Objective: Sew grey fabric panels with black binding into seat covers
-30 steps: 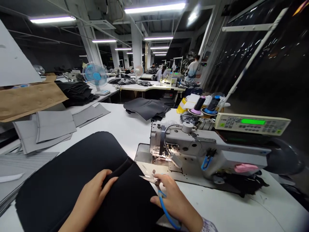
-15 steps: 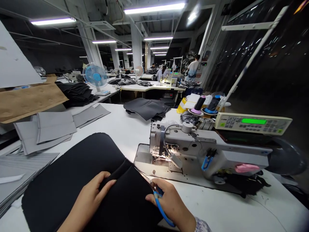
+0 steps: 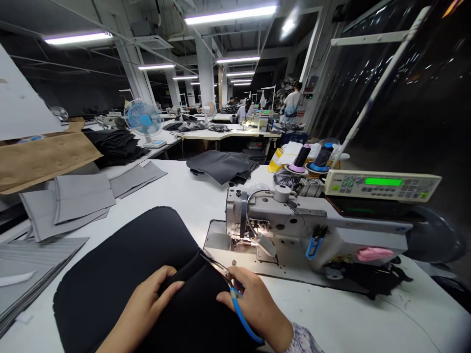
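Beside the scissors (image 3: 235,294), sewing machine (image 3: 279,215)

Tube lights (image 3: 231,15) overhead; dark right side, possibly window (image 3: 412,98).

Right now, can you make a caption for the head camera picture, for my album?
The left hand pinches black fabric while the right hand holds blue-handled scissors at its edge, near a sewing machine.

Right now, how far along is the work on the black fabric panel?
Looks done: a seam-like ridge crosses the black fabric panel. In hand: the left hand pinches it; the right hand holds blue-handled metal scissors at the ridge's end. Remaining, probably: this trim; whether the dark-grey sheet pile awaits work is unclear.
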{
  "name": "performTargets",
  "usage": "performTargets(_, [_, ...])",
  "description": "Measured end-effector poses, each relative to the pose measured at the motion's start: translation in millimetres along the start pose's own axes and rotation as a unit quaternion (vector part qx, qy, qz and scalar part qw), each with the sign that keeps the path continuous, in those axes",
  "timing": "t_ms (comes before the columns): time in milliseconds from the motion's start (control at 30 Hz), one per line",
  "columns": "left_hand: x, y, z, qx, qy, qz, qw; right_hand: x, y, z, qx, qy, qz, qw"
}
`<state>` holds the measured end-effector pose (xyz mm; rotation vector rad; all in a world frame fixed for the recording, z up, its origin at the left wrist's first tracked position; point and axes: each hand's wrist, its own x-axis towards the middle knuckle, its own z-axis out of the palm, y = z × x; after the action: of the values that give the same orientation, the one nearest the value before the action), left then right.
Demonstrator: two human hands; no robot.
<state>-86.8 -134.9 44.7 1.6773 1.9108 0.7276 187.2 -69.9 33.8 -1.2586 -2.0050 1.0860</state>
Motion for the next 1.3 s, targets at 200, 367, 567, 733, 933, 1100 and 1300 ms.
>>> performTargets(200, [2.1,3.6,-2.6,-0.015,-0.014,0.005,1.0,-5.9,1.6,-0.7,0.013,0.012,-0.022,1.0])
performTargets(367, [2.8,1.8,-1.0,-0.011,-0.002,0.001,1.0,-6.5,4.1,-5.6,-0.016,0.01,0.0,1.0])
performTargets(567, [3.0,8.2,0.8,-0.02,-0.023,0.005,1.0,-3.3,-5.3,-8.4,-0.037,0.02,-0.015,0.999])
performTargets(733, [6.0,3.5,2.6,-0.01,-0.037,0.017,0.999,0.9,-4.2,-2.4,-0.06,0.046,-0.026,0.997])
performTargets(933, [48.1,-14.3,-0.8,0.042,0.009,0.087,0.995,4.4,31.2,17.8,-0.041,0.151,-0.051,0.986])
performTargets(1100, [37.9,-94.6,-52.3,-0.041,0.146,0.008,0.988,-10.2,80.6,19.8,-0.067,0.114,0.016,0.991])
performTargets(1300, [-55.8,-175.6,-85.4,-0.302,0.335,-0.284,0.846,-3.9,104.8,37.0,-0.147,0.039,-0.092,0.984])
